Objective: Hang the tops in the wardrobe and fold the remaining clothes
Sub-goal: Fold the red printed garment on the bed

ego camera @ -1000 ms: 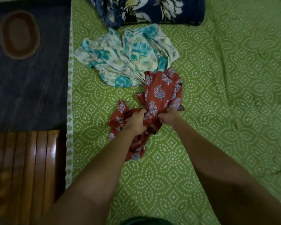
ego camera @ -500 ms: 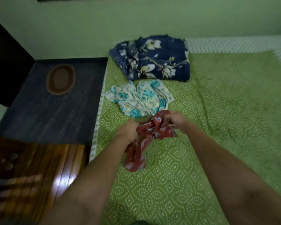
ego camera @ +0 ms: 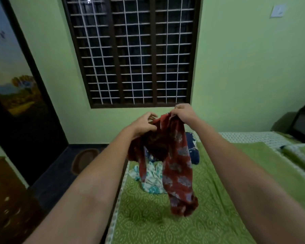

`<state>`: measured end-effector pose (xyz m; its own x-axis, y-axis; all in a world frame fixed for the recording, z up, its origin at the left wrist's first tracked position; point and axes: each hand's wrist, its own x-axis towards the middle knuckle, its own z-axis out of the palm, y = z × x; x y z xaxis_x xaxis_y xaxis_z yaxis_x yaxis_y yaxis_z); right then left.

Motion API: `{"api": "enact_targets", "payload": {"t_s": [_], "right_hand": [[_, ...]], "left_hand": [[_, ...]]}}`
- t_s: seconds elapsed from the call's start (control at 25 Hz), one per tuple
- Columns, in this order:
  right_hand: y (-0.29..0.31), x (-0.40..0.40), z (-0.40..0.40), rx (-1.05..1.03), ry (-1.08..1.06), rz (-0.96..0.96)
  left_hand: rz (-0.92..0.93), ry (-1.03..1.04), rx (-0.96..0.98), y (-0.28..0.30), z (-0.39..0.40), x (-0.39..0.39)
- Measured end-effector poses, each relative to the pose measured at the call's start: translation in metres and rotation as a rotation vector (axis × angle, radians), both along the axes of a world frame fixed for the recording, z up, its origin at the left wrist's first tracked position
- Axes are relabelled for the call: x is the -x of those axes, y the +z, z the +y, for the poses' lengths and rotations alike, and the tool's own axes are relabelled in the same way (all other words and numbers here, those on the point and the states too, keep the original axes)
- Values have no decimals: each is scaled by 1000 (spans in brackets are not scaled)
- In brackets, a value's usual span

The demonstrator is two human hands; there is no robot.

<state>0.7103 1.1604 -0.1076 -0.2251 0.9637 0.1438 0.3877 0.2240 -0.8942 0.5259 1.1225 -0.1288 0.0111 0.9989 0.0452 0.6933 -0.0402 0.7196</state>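
I look down two bare forearms reaching out over a bed (ego camera: 209, 217) covered in a green sheet with a white dotted pattern. Both hands are raised in front of a dark barred window (ego camera: 132, 50) at twelve o'clock, and between them hangs a red garment (ego camera: 176, 166) printed with pale blue-grey motifs. The right hand (ego camera: 184, 113), just right of centre, has its grip pinched on the top edge of the red garment, fingers curled over the cloth. The left hand (ego camera: 143, 123), just beside it toward nine o'clock, has its thumb and fingers curled against a bunched part of the same cloth; the grip looks loose, with the fingertips partly spread. The garment is lifted clear of the bed and droops toward six o'clock in a long strip, its lower end crumpled and blurred. Behind it on the bed, partly hidden, lies a white garment with teal flowers (ego camera: 153, 176), and beyond that, toward the wall, a navy floral garment (ego camera: 193, 152) of which only a part shows. At nine o'clock stands a dark door or panel with a landscape picture (ego camera: 12, 81), and at seven o'clock a brown wooden piece (ego camera: 5, 199) beside the dark floor. A wall switch (ego camera: 278, 11) sits at one o'clock on the green wall.
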Motion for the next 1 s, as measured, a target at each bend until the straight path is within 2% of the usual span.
{"api": "enact_targets", "payload": {"t_s": [0.08, 0.16, 0.24, 0.28, 0.36, 0.48, 0.56, 0.68, 0.72, 0.76, 0.8, 0.84, 0.88, 0.96, 1.0], "right_hand": [[13, 13, -16, -69, -16, -63], [18, 18, -31, -66, -29, -46], [13, 17, -44, 54, 84, 17], [8, 16, -53, 161, 208, 53], [-4, 16, -67, 305, 379, 130], [-34, 17, -74, 317, 372, 222], [-65, 5, -76, 382, 389, 78], [-120, -22, -68, 420, 415, -537], [-129, -27, -63, 372, 413, -657], [-128, -28, -57, 306, 390, -664], [-119, -24, -54, 263, 357, -584], [-103, -16, -52, 247, 326, -469], [-86, -5, -49, 231, 296, -355], [-55, 22, -44, 155, 252, -232], [-48, 33, -39, 121, 244, -212]], "left_hand": [[-179, -115, 106, 7, -16, -19], [-207, -49, 28, 11, -21, -27], [-235, 7, -68, 19, -23, -24], [-216, 14, -118, 25, -23, -22], [-60, -35, -198, 38, -23, -22], [194, -16, -283, 53, -26, -16], [243, 96, -342, 58, -30, 3], [247, 334, -346, 53, -30, 49], [292, 440, -304, 45, -29, 65], [373, 523, -246, 37, -29, 79], [458, 529, -184, 29, -27, 85], [490, 426, -129, 20, -24, 85], [431, 232, -73, 11, -21, 76], [179, -160, 89, -14, -18, 40], [78, -226, 132, -30, -18, 23]]}}
